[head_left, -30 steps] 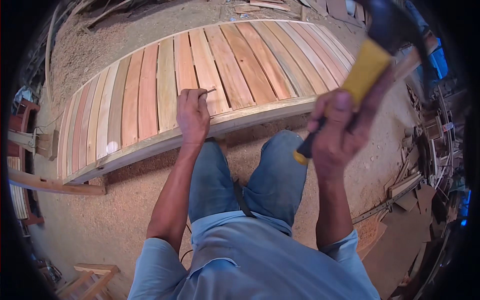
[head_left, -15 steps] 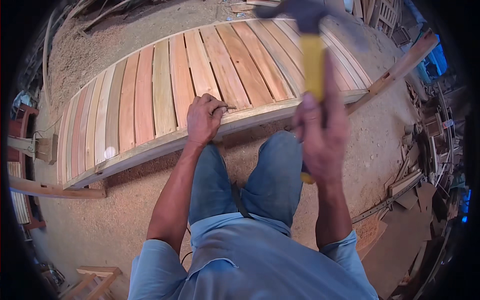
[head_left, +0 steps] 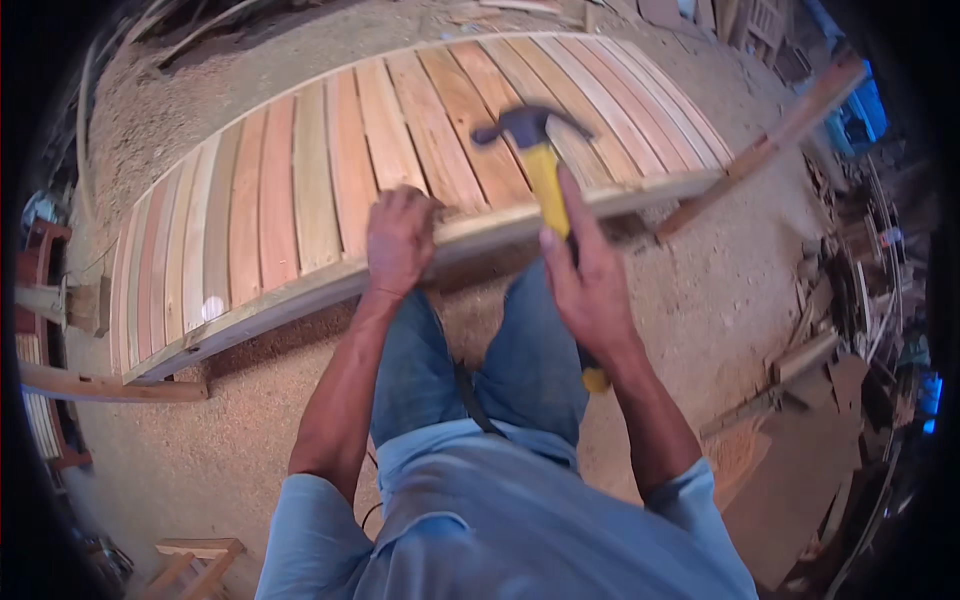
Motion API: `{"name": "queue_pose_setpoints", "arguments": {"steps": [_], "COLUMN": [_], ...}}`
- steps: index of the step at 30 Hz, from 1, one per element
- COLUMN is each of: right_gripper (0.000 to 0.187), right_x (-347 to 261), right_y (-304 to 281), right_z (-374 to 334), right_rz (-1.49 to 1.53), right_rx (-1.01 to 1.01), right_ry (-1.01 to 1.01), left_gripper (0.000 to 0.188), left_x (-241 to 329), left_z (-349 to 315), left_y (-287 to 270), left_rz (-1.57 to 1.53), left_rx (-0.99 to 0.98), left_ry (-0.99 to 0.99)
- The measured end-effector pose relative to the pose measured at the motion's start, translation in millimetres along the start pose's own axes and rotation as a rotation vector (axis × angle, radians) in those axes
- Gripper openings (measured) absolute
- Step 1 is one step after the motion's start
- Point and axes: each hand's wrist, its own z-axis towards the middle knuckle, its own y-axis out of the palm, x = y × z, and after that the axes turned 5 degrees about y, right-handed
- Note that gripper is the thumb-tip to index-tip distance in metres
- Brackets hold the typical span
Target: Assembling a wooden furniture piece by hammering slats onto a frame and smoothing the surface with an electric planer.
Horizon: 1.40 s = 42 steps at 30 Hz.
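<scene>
My right hand (head_left: 592, 285) is wrapped round the yellow and black handle of a claw hammer (head_left: 546, 185), with its dark head raised over the slats. My left hand (head_left: 400, 238) is closed at the near edge of a wooden slatted panel (head_left: 320, 180). Its thumb and fingertips pinch what looks like a thin nail, smeared by motion and mostly hidden now. The fingers rest against the slat ends, next to the pale front rail (head_left: 490, 222). The hammer head stands to the right of my left hand, apart from it.
Wooden beams (head_left: 765, 150) (head_left: 110, 383) lie under the panel's two ends. Wood offcuts (head_left: 805, 355) are heaped at the right, beside a brown sheet (head_left: 800, 480). Sawdust (head_left: 230, 440) covers the floor. A small wooden frame (head_left: 200, 565) lies at the lower left.
The hammer has come down and to the left, nearer my left hand. My left hand keeps its place at the panel's edge. The view has shifted slightly.
</scene>
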Motion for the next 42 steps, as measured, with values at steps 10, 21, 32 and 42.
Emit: {"name": "queue_pose_setpoints", "arguments": {"steps": [10,21,32,42], "right_gripper": [0.046,0.073,0.067,0.065], "right_x": [-107.7,37.5,51.8,-12.7], "right_y": [-102.3,-15.3,10.3,-57.2], "right_z": [20.6,12.5,-10.9,-5.9], "right_rz": [0.288,-0.16,-0.03,0.056], "right_rx": [0.526,0.089,0.155,0.335], "right_ry": [-0.51,-0.216,0.117,0.013], "left_gripper": [0.009,0.008,0.015,0.014], "left_x": [6.3,7.1,19.2,-80.0], "left_z": [21.9,27.4,6.5,-34.0], "left_y": [17.1,17.5,-8.4,-90.8], "left_rz": [-0.091,-0.077,0.18,0.486], "left_rx": [-0.073,-0.042,0.138,0.215], "left_ry": [-0.115,-0.049,0.133,-0.421]}}
